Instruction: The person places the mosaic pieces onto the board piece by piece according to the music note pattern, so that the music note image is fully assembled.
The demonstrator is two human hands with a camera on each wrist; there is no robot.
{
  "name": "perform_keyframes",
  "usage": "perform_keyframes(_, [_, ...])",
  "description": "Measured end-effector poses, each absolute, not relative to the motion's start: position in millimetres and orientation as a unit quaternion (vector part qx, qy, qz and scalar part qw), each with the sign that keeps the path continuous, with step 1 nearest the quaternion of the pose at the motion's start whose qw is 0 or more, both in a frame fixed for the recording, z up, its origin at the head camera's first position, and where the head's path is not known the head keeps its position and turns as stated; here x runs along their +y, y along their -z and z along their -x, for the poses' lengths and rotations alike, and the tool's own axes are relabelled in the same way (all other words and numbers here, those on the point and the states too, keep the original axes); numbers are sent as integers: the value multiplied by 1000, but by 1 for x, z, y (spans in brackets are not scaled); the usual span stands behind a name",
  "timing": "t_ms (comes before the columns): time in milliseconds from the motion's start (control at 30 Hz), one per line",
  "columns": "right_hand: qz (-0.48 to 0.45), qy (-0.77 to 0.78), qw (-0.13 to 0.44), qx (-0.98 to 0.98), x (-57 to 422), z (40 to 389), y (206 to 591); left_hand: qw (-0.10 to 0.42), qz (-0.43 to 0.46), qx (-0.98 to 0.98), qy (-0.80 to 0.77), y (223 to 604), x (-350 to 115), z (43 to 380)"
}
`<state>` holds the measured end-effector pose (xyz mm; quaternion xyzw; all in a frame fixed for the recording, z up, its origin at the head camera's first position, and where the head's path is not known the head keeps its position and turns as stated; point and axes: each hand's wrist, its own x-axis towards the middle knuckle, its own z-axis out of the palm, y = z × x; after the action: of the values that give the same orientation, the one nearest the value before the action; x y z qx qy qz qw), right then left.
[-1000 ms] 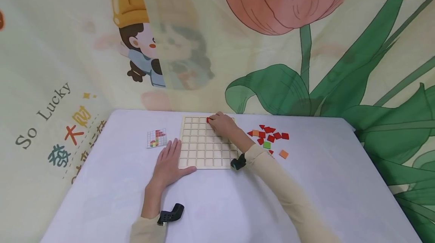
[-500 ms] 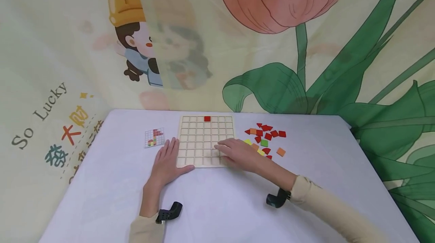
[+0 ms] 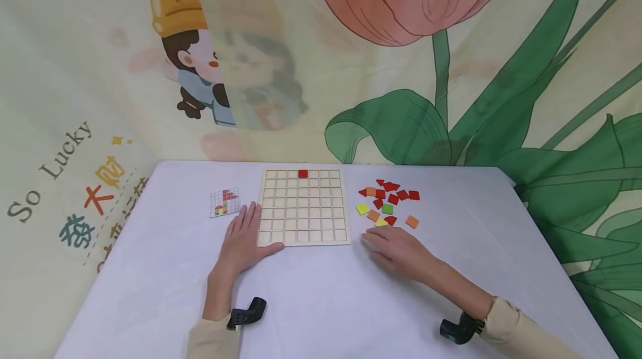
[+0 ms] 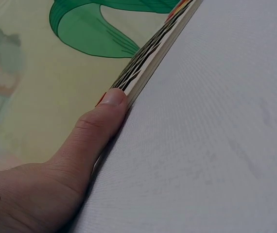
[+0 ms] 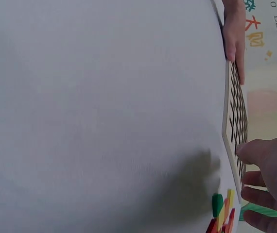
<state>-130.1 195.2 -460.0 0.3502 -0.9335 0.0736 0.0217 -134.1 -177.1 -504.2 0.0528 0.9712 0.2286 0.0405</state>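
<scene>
A wooden grid board point(image 3: 303, 208) lies on the white table, with one red square tile point(image 3: 303, 174) in its top row. My left hand point(image 3: 243, 242) rests flat along the board's left side; its thumb point(image 4: 113, 99) touches the near corner. Right of the board, my right hand point(image 3: 398, 250) hovers over the cloth with fingers loosely bent, holding nothing. Just beyond its fingertips sit a yellow tile point(image 3: 381, 222) and a red rounded piece point(image 3: 391, 220). Several red squares and triangles lie farther back, around a green square tile point(image 3: 388, 209).
A small pattern card point(image 3: 224, 202) with a coloured grid picture lies left of the board. Orange tiles point(image 3: 412, 221) and another yellow tile point(image 3: 363, 209) are among the loose pieces. A printed cloth backdrop point(image 3: 281, 141) rises behind the table's far edge.
My right hand has let go of the red square tile in the board's top row and drawn back rightward and nearer, beside the loose pieces. My left hand stays at the board.
</scene>
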Motion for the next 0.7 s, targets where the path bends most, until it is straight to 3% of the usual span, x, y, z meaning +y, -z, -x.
perform_keyframes(200, [-297,-52,34,-953,222,157,453,38,-53,972,-228,505,-178,134])
perform_keyframes(467, [-150,-92,-27,-984,273,224,451,33,-57,971,-230,505,-176,134])
perform_keyframes(700, [-143,-139,-41,-979,293,246,469,33,-54,972,-228,503,-177,133])
